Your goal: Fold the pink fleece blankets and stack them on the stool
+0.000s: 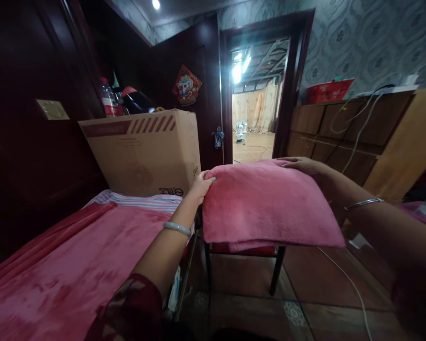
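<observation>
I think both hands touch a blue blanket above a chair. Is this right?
The colour is wrong: the head view shows the blanket is pink, not blue. The left hand and right hand do touch it, and it is above a chair.

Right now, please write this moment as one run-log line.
left hand: grips far-left corner of pink blanket | right hand: on its far-right edge | blanket: folded, over chair | cardboard box: at left

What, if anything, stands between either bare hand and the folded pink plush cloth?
Nothing visible. The left hand touches the pink cloth at its far left corner; the right hand lies on its far right edge. The dark-legged chair is below, not between.
</observation>
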`<move>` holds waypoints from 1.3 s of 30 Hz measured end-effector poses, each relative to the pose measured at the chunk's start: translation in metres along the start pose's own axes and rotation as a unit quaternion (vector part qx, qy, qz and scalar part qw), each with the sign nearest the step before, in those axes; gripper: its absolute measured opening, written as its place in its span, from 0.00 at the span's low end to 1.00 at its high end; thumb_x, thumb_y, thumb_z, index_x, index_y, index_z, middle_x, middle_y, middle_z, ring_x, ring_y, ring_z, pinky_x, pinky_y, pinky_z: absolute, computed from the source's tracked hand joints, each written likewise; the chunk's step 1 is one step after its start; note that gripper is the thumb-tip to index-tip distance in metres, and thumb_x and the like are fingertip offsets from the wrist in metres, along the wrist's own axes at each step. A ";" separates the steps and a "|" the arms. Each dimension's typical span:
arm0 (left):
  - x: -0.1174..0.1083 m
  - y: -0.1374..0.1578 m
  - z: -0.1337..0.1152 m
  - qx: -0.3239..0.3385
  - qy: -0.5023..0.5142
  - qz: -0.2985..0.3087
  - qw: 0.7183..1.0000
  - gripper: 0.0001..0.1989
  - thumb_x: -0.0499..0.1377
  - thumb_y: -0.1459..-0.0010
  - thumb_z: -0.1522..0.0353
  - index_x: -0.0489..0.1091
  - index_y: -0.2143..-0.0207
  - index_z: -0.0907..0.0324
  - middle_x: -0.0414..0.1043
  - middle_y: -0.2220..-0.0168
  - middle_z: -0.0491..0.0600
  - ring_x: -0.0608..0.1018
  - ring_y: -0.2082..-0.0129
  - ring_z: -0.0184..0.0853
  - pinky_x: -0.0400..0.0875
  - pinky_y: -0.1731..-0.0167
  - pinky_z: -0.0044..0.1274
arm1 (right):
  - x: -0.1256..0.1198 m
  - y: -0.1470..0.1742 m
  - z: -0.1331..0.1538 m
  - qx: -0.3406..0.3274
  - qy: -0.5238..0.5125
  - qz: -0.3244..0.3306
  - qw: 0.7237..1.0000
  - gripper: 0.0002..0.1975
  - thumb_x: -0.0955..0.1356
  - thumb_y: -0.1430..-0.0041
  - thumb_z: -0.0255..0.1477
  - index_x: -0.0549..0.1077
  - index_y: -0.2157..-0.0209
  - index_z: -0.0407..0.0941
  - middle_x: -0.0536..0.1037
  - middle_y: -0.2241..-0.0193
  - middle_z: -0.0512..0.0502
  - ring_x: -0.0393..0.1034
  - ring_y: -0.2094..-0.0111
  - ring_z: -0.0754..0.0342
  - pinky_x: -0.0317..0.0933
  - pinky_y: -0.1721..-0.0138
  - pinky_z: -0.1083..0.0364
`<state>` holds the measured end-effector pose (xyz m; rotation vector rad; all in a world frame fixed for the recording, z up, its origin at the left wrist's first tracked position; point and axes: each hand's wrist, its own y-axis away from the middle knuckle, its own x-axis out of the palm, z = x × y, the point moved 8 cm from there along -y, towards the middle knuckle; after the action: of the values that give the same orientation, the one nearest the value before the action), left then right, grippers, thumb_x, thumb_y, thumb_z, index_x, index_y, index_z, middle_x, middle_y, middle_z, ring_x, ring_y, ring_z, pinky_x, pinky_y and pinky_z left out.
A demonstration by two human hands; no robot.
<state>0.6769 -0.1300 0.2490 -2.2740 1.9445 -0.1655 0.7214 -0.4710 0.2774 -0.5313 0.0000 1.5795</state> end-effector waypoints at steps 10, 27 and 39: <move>-0.016 0.027 -0.010 0.040 -0.059 -0.018 0.997 0.26 0.66 0.49 0.67 0.69 0.47 0.64 0.72 0.49 0.61 0.74 0.47 0.45 0.66 0.45 0.34 | 0.003 -0.002 0.036 -0.096 0.324 -0.037 0.941 0.16 0.66 0.37 0.37 0.80 0.56 0.43 0.78 0.50 0.34 0.70 0.47 0.39 0.60 0.44 0.43; -0.042 0.203 0.017 0.255 -0.468 0.188 0.825 0.23 0.56 0.42 0.70 0.71 0.45 0.49 0.64 0.36 0.50 0.64 0.36 0.41 0.57 0.36 0.40 | 0.165 0.137 0.113 -0.369 0.403 0.151 0.824 0.24 0.67 0.38 0.34 0.70 0.41 0.50 0.67 0.38 0.41 0.59 0.37 0.38 0.53 0.37 0.37; -0.351 0.396 0.093 -0.175 -0.673 -0.105 0.711 0.28 0.52 0.44 0.63 0.68 0.41 0.60 0.69 0.40 0.54 0.68 0.38 0.46 0.59 0.38 0.36 | 0.386 0.308 0.102 -0.406 0.121 0.539 0.728 0.23 0.68 0.40 0.26 0.72 0.42 0.47 0.77 0.48 0.42 0.74 0.50 0.48 0.67 0.48 0.52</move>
<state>0.2535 0.1597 0.0892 -1.7009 0.8859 1.4925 0.4028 -0.1038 0.1427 -1.6479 -0.2358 2.6260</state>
